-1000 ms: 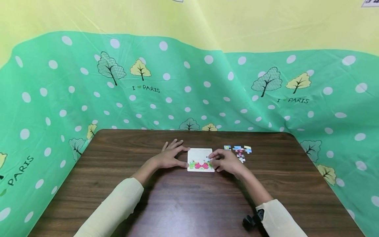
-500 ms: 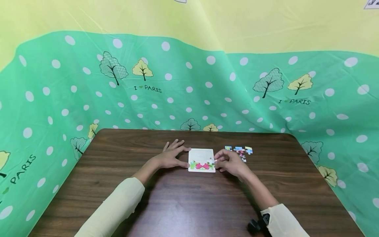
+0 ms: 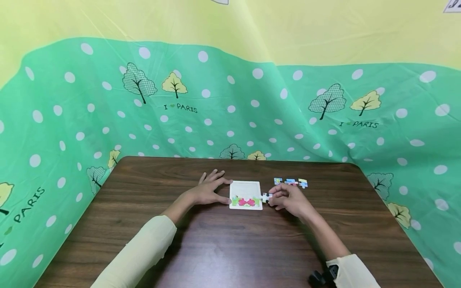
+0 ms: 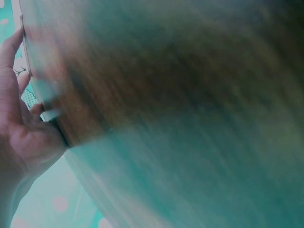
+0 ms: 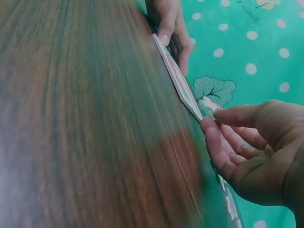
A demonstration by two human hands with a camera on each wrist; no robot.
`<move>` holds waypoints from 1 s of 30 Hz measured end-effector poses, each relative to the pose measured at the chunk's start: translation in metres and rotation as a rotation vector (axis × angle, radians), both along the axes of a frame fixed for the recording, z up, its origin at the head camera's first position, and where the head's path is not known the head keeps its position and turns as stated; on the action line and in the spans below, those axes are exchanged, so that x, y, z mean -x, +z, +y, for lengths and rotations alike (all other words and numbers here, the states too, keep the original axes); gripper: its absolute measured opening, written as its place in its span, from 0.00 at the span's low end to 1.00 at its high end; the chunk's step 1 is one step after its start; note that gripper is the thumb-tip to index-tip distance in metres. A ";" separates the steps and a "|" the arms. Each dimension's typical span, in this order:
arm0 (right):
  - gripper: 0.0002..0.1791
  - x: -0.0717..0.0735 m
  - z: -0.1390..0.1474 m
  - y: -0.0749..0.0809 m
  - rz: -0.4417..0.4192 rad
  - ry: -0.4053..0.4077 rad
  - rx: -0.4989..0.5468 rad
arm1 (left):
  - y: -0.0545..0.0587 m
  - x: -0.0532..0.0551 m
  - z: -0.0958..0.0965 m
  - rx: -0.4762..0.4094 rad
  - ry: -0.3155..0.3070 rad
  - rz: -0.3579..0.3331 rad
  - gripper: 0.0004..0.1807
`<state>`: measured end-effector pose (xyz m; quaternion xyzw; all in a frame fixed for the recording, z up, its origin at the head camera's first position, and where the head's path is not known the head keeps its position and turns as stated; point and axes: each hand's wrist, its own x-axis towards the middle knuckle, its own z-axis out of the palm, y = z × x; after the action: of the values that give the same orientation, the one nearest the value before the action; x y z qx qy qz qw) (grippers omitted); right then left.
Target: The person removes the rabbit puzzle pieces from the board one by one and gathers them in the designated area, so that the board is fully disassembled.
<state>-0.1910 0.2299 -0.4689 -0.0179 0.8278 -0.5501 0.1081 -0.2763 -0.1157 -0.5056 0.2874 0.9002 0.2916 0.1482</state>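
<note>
A white puzzle tray lies flat on the table, its lower part filled with a strip of green and pink puzzle pieces. My left hand rests at the tray's left edge, thumb and forefinger touching it and the other fingers spread. Just off the tray's right edge, my right hand pinches a mostly white puzzle piece between thumb and fingers. In the right wrist view that puzzle piece sits at the fingertips beside the tray's corner.
Behind my right hand lie several loose puzzle pieces, partly hidden by its fingers. The brown wooden table ends at a green dotted curtain. A black wrist strap device sits on my right forearm.
My right hand has drawn the puzzle piece from above the tray out past its right edge, uncovering that side. The left hand stays at the tray.
</note>
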 end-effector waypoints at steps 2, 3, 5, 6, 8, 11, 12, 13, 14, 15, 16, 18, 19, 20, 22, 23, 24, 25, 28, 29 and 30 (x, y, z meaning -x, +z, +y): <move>0.18 -0.001 0.004 0.000 0.006 -0.003 -0.005 | -0.001 0.000 0.000 0.002 -0.001 -0.002 0.46; 0.18 -0.002 0.006 0.000 0.007 -0.008 -0.007 | 0.001 0.000 0.000 -0.003 0.000 -0.008 0.46; 0.18 -0.003 0.010 -0.001 0.008 -0.019 -0.007 | 0.000 0.001 0.000 -0.007 -0.003 -0.004 0.46; 0.18 -0.004 0.012 -0.001 0.007 -0.025 -0.004 | 0.000 0.001 0.000 -0.011 -0.003 -0.005 0.46; 0.19 -0.004 0.017 0.000 0.007 -0.031 0.001 | -0.004 0.003 0.000 -0.007 -0.008 0.016 0.46; 0.18 -0.005 0.025 0.001 0.007 -0.033 0.002 | -0.006 0.004 0.000 -0.005 -0.011 0.028 0.46; 0.17 -0.006 0.028 0.001 0.008 -0.033 -0.003 | -0.005 0.003 0.000 -0.008 -0.010 0.021 0.46; 0.16 -0.006 0.031 0.001 0.010 -0.034 -0.010 | -0.005 0.003 0.000 -0.008 -0.011 0.021 0.46; 0.16 -0.006 0.034 0.001 0.010 -0.036 -0.016 | -0.003 0.001 0.000 -0.011 -0.008 0.010 0.46; 0.16 -0.007 0.037 0.002 0.012 -0.036 -0.021 | 0.000 0.000 0.000 -0.016 -0.008 0.000 0.46; 0.16 -0.007 0.039 0.002 0.013 -0.037 -0.028 | 0.001 -0.001 -0.001 -0.015 -0.007 -0.010 0.46; 0.17 -0.007 0.044 0.002 0.012 -0.040 -0.033 | 0.001 -0.001 -0.001 -0.018 -0.006 -0.012 0.46; 0.17 -0.007 0.047 0.002 0.013 -0.042 -0.039 | 0.001 -0.001 -0.001 -0.019 -0.006 -0.013 0.46; 0.17 -0.007 0.050 0.002 0.011 -0.047 -0.041 | 0.001 -0.001 -0.001 -0.019 -0.007 -0.008 0.46; 0.17 -0.007 0.055 0.002 0.010 -0.053 -0.051 | -0.001 0.000 -0.001 -0.015 -0.006 -0.002 0.46; 0.17 -0.007 0.057 0.003 0.014 -0.053 -0.056 | -0.001 0.001 -0.001 -0.016 -0.005 -0.001 0.46; 0.17 -0.007 0.060 0.003 0.015 -0.059 -0.057 | -0.003 0.001 -0.001 -0.011 -0.004 0.006 0.46; 0.18 -0.008 0.062 0.004 0.017 -0.061 -0.061 | -0.004 0.002 -0.001 -0.006 -0.003 0.011 0.45; 0.19 -0.008 0.070 0.005 0.018 -0.068 -0.073 | -0.005 0.002 0.000 0.014 0.003 0.012 0.45; 0.19 -0.008 0.073 0.005 0.017 -0.073 -0.079 | -0.005 0.002 0.001 0.017 0.005 0.012 0.45; 0.19 -0.008 0.075 0.006 0.010 -0.082 -0.081 | -0.007 0.003 0.001 0.026 0.008 0.013 0.45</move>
<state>-0.1834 0.3052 -0.4631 0.0178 0.8499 -0.5201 0.0821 -0.2797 -0.1150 -0.5128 0.2838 0.9059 0.2788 0.1448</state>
